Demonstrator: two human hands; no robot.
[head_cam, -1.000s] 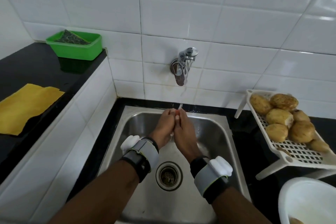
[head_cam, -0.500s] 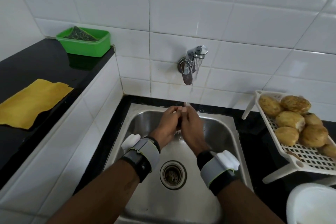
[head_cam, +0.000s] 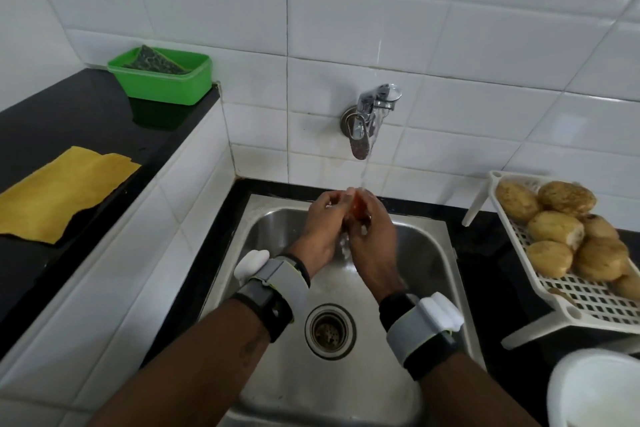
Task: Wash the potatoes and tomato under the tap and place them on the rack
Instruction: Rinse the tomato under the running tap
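Observation:
A red tomato [head_cam: 357, 207] sits pressed between my left hand [head_cam: 323, 225] and my right hand [head_cam: 375, 236], only a sliver of it showing. Both hands are held over the steel sink [head_cam: 429, 253], right under the chrome tap [head_cam: 363, 128]. A thin stream of water runs from the tap onto the tomato and fingers. To the right, several brown potatoes [head_cam: 554, 229] lie piled on a white slotted rack [head_cam: 588, 302] standing on the black counter.
A white bowl [head_cam: 595, 388] is at the bottom right corner. On the raised black counter to the left lie a yellow cloth [head_cam: 62, 191] and a green tub [head_cam: 166, 80] holding a scrub pad. The sink drain [head_cam: 330, 329] is below my wrists.
My hands have parted slightly around the tomato, so its red skin now shows between them. The view has shifted a little to the left and down.

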